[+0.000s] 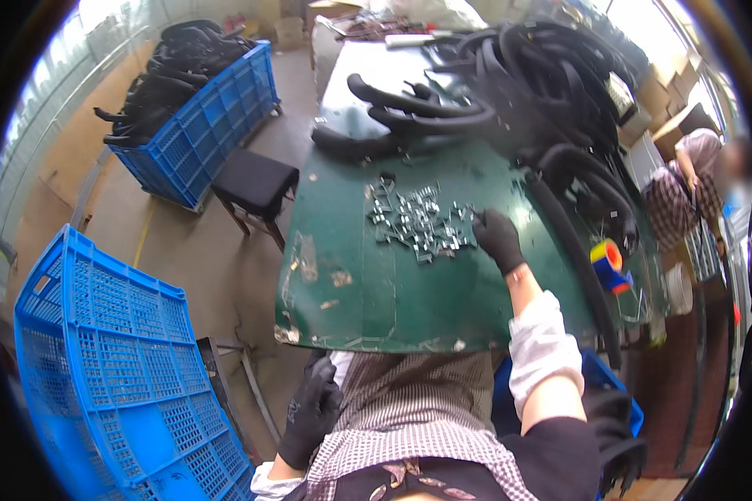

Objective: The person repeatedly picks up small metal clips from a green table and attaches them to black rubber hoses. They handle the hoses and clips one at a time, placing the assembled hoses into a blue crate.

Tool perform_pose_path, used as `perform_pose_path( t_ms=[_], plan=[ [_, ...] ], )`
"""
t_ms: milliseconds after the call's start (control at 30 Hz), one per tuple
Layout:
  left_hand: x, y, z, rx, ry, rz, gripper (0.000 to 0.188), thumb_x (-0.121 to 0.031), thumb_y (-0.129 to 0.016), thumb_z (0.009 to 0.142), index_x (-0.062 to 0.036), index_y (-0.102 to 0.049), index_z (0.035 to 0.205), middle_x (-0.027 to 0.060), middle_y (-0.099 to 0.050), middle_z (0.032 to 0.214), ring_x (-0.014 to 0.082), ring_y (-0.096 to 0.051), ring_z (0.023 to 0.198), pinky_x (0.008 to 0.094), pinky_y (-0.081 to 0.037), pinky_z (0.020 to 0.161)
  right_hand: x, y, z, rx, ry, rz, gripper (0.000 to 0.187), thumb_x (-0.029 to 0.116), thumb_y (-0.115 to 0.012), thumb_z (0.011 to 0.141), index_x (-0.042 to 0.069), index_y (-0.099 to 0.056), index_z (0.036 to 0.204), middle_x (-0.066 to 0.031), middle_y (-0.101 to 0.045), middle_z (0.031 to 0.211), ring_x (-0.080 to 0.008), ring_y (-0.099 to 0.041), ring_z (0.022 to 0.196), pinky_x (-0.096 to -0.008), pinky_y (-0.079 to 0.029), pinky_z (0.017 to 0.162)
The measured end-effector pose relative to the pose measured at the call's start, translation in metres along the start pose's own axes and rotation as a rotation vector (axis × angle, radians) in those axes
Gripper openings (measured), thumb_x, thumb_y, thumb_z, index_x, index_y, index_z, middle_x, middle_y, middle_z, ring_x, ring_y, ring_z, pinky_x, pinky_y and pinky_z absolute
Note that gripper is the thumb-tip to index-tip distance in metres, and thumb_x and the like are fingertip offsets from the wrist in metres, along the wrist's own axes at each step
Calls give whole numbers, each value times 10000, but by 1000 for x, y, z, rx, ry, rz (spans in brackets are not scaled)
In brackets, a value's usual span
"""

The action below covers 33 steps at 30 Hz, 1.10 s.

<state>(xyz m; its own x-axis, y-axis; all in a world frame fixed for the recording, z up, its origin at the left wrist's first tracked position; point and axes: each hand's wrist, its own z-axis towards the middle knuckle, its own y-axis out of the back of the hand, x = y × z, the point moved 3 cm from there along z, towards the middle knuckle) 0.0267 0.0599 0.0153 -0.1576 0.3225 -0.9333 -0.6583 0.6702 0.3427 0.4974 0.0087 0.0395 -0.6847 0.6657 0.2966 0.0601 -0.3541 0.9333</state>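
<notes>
My right hand (500, 238), in a black glove, reaches over the green table to the right edge of a spread of small metal clips (418, 221). Its fingertips are pinched together beside the clips; whether one is between them is too small to tell. Down by my lap, below the table's front edge, hangs my left hand (313, 409), also black-gloved. Its fingers look curled in, and anything inside them is hidden. The clips are silver and dark, lying loose in a single patch.
Black foam tubes (551, 92) are heaped across the table's far right, with one long tube along its right side. A tape roll (607, 255) lies there. Blue crates (125, 351) and a black stool (255, 179) stand left. Another person (689, 171) is at right.
</notes>
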Motion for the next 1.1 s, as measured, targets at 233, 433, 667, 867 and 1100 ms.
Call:
perform_pose_path(
  t_ms=[233, 433, 667, 867, 1100],
  plan=[
    [20, -10, 9, 39, -56, 102, 275, -90, -700, 803, -101, -684, 1076, 212, -568, 1174, 351, -577, 1029, 406, -488, 831, 150, 59, -136, 549, 398, 855, 146, 130, -714, 829, 24, -683, 924, -80, -649, 762, -140, -586, 655, -291, -500, 635],
    [3, -16, 13, -34, -118, 292, 335, -208, -764, 804, -72, -672, 1097, 135, -594, 1023, 270, -588, 956, 340, -485, 779, 193, 10, -212, 636, 633, 658, 247, 169, -680, 874, 24, -665, 1073, -133, -687, 903, -212, -658, 753, -324, -514, 672],
    [-7, -12, 2, -131, -127, 364, 288, -239, -746, 792, -64, -690, 1015, 160, -608, 984, 315, -601, 940, 381, -496, 740, 199, 16, -236, 733, 511, 839, 296, 201, -671, 887, 27, -642, 1125, -139, -684, 935, -221, -667, 801, -327, -527, 714],
    [-17, -18, 0, -119, -92, 346, 261, -238, -755, 751, -98, -713, 968, 146, -642, 969, 364, -559, 1063, 426, -485, 802, 188, 6, -239, 728, 354, 843, 417, 266, -758, 823, -29, -598, 1072, -171, -668, 945, -226, -668, 880, -352, -523, 785],
    [-25, -16, -2, -129, -259, 418, 306, -158, -785, 696, -65, -700, 975, 172, -632, 998, 331, -629, 946, 392, -514, 735, 186, 9, -238, 611, 419, 607, 437, 378, -779, 771, 10, -628, 949, -172, -668, 836, -318, -664, 775, -392, -517, 682]
  ],
)
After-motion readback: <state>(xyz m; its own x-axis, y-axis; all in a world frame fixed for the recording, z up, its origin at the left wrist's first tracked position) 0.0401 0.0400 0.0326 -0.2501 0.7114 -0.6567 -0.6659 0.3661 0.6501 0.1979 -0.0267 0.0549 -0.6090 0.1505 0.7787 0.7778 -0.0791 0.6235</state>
